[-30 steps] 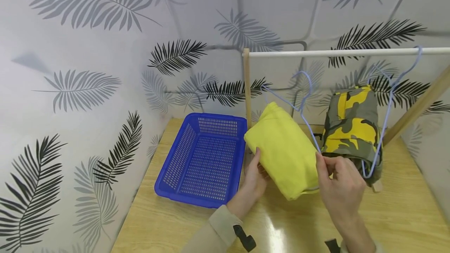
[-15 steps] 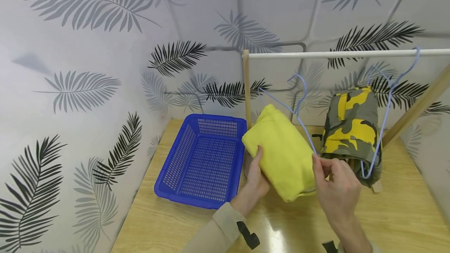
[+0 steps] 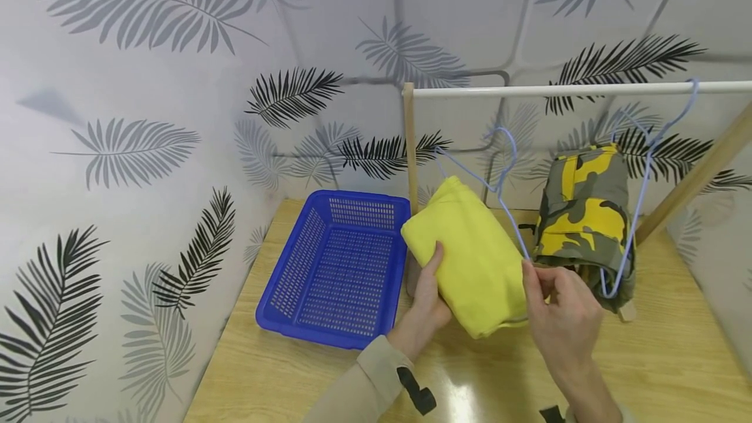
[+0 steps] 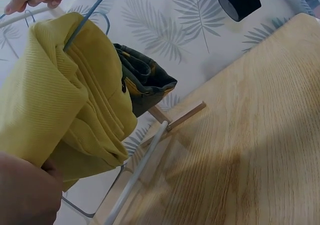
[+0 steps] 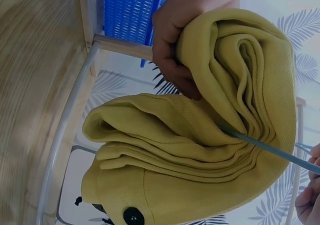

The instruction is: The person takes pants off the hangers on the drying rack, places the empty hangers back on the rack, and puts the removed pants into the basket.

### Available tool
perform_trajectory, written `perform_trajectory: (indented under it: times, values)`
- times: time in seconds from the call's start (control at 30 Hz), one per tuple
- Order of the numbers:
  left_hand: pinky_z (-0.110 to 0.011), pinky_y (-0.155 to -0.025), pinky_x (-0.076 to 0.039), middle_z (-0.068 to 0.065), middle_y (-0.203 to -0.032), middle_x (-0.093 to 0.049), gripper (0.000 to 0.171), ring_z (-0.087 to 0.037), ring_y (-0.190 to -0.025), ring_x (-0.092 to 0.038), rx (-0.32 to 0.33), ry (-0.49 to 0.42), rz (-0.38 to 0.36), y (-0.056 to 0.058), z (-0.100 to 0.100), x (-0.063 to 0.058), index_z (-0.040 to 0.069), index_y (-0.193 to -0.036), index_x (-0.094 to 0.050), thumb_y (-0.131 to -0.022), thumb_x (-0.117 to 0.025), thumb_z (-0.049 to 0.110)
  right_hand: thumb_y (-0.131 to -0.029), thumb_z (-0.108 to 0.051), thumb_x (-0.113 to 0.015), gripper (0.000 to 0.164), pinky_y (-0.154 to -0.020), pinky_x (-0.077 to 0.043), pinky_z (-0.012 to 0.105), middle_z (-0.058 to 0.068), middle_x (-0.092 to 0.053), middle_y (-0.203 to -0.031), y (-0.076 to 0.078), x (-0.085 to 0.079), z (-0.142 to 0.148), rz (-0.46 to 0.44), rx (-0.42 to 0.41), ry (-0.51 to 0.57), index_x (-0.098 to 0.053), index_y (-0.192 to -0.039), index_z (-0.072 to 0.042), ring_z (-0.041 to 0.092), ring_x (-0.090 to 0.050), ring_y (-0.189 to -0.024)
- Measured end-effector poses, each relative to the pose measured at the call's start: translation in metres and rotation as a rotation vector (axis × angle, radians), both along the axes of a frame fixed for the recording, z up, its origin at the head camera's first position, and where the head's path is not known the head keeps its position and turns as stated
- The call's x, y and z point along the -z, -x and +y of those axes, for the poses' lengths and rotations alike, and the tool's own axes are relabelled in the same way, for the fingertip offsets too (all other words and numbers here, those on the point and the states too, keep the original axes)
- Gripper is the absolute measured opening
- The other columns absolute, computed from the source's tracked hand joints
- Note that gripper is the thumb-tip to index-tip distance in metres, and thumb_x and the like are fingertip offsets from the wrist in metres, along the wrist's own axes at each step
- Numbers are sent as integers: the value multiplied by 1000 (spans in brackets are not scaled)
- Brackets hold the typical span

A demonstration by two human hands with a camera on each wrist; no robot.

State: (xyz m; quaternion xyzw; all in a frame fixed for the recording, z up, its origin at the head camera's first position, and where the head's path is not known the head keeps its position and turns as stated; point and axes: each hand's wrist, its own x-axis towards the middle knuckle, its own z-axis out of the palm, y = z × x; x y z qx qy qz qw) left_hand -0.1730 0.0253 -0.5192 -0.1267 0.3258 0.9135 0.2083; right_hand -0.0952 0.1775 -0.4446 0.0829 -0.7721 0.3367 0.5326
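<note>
Yellow folded cloth — draped over the lower bar of a blue hanger, between both hands, long axis running upper left to lower right in head view. Left hand nearer: thumb on the cloth's face, fingers curled round its lower-left edge. Right hand pinches the hanger wire at the cloth's right. Hook appears below the white rail, apart from it. Button on cloth; no brand, label or writing readable.

Beige sleeves, wide left cuff, black straps near both wrists, bare hands
</note>
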Motion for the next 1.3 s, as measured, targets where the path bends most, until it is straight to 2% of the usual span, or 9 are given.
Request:
perform_trajectory:
  times: [0.27, 0.43, 0.63, 0.87, 1.17, 1.3]
  values:
    - [-34, -106, -53, 10, -122, -71, 51, -9, -113, -69, 18, -1, 9, 0, -1, -6, 24, -135, -58, -98, -69, 56, -95, -18, -72, 33, -54, -33, 10, 17, -64, -61, -1, 3, 4, -42, -8, 12, -67, -76, 8, 3, -46, -56]
    - [-36, -108, -53, 8, -122, -71, 48, -10, -113, -70, -14, 12, 6, 0, -1, -9, 22, -136, -58, -99, -72, 48, -91, -13, -74, 26, -53, -33, 10, 15, -63, -59, -4, 5, 6, -88, 8, 9, -65, -75, 6, -2, -43, -57]
    - [-34, -101, -57, 8, -119, -73, 38, -10, -110, -71, -45, 22, 43, 1, -2, -16, 23, -134, -58, -102, -69, 41, -87, -6, -75, 21, -47, -32, 11, 12, -58, -55, -5, 5, 8, -180, 20, 18, -63, -72, 3, -11, -36, -57]
    - [-31, -94, -59, 9, -114, -74, 30, -9, -105, -72, -40, 18, 80, 2, -2, -25, 23, -128, -59, -104, -67, 37, -94, -5, -67, 27, -40, -20, 15, 2, -47, -48, -6, 3, 10, -276, 44, -42, -58, -68, -3, -11, -23, -48]
    - [-29, -94, -58, 8, -114, -72, 30, -8, -105, -71, -25, 36, 109, 0, -4, -31, 21, -129, -59, -105, -65, 38, -100, -10, -63, 34, -40, -19, 16, 2, -45, -48, -5, 3, 9, -271, 39, -66, -56, -67, -4, -9, -23, -46]
    - [-29, -94, -58, 8, -114, -72, 30, -9, -105, -71, -26, 43, 113, 0, -5, -34, 20, -129, -59, -104, -66, 36, -101, -15, -65, 38, -40, -20, 16, 2, -46, -47, -5, 3, 9, -274, 50, -84, -55, -65, -5, -8, -24, -46]
